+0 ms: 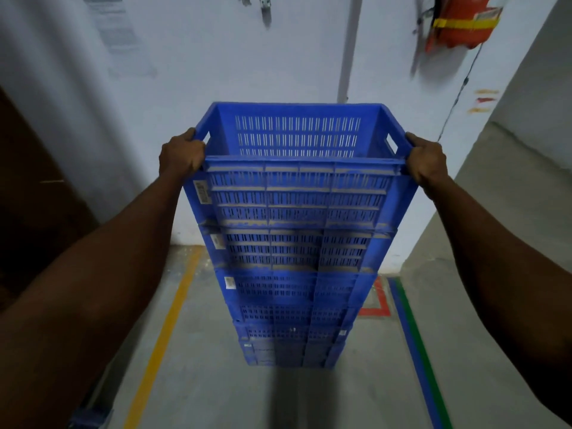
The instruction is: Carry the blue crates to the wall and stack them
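Observation:
A tall stack of several blue slotted crates [292,283] stands on the concrete floor close to the white wall [201,66]. The top blue crate [297,187] sits level with the rest of the stack, its open inside visible from above. My left hand [181,154] grips its left rim at the handle slot. My right hand [425,159] grips the right rim beside the other handle slot. Both arms are stretched forward. The lower crates are dusty and carry small white labels on their left corners.
A yellow floor line [167,329] runs left of the stack, a blue and green line [418,351] right of it, with a red corner mark [376,305] near the wall. A grey pillar [495,227] stands at right. An orange extinguisher [458,23] hangs above. A dark door [34,196] is at left.

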